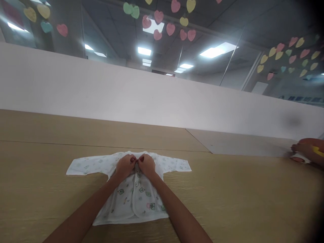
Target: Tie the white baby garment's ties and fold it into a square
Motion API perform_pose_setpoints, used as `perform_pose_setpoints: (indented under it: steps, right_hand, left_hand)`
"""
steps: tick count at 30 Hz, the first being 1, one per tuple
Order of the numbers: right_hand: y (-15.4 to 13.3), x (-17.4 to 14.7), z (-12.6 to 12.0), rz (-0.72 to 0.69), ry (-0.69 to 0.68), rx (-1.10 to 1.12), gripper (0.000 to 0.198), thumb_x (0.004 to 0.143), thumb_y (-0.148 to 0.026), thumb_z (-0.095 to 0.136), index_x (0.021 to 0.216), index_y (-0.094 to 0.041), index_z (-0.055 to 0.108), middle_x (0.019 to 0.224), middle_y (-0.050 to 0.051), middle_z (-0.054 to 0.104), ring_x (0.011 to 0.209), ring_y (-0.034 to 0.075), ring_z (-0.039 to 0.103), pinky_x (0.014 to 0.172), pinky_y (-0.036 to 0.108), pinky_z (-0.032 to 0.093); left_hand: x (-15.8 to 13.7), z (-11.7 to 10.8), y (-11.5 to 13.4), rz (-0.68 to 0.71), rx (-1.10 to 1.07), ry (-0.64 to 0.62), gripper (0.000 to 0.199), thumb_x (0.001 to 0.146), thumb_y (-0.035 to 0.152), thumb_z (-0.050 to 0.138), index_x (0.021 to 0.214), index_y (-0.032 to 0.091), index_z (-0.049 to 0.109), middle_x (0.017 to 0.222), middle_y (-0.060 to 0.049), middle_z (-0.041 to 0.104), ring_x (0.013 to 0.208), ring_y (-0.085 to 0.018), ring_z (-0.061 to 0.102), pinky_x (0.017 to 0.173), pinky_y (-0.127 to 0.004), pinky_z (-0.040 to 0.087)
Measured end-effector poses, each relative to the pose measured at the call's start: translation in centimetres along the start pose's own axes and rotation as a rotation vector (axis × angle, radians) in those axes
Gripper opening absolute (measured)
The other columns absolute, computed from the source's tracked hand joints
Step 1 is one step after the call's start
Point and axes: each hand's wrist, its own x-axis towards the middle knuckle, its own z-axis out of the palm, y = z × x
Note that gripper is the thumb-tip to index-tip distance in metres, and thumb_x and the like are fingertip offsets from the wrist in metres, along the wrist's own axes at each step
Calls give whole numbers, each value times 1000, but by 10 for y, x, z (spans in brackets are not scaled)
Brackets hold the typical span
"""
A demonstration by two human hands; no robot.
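A small white baby shirt (141, 199) with a print of little green and pink figures lies flat, its sleeves spread to both sides. Its front edges overlap down the middle, with a button showing below my hands. At the top of this front opening, just under the collar, my left hand (126, 165) pinches the cloth. My right hand (146, 164) pinches the edge right beside it, the fingertips of both hands nearly touching. The bit of cloth between the fingers is mostly hidden.
The shirt rests on a wide wooden table (240, 195) with seams in its top. Behind it runs a low white wall (101, 91), with glass above bearing heart-shaped paper notes (170, 29). At the far right, another person's hand (307, 150) holds something white.
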Motion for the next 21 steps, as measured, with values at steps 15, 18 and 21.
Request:
perform_pose_setpoints:
  steps: [15, 18, 21]
  right_hand:
    - [4, -2, 7, -2, 63, 19, 13, 78, -25, 51, 78, -19, 63, 83, 3, 65, 79, 15, 57, 63, 23, 35]
    - [3, -3, 6, -7, 62, 8, 14, 79, -25, 50, 79, -19, 63, 84, 4, 65, 79, 16, 57, 63, 24, 35]
    - [3, -3, 6, -8, 64, 0, 14, 79, -25, 50, 79, -19, 63, 84, 4, 65, 79, 16, 57, 64, 24, 35]
  left_hand:
    - [-1, -1, 2, 24, -22, -6, 21, 78, 23, 44, 80, 19, 64, 80, -3, 61, 75, -15, 53, 66, -24, 37]
    - [-1, -2, 3, 30, -10, -13, 20, 78, 22, 44, 79, 18, 64, 80, -3, 61, 75, -15, 53, 66, -24, 37]
    - [-1, -2, 3, 33, -9, -19, 19, 78, 21, 44, 79, 19, 64, 79, -3, 60, 75, -15, 53, 66, -24, 36]
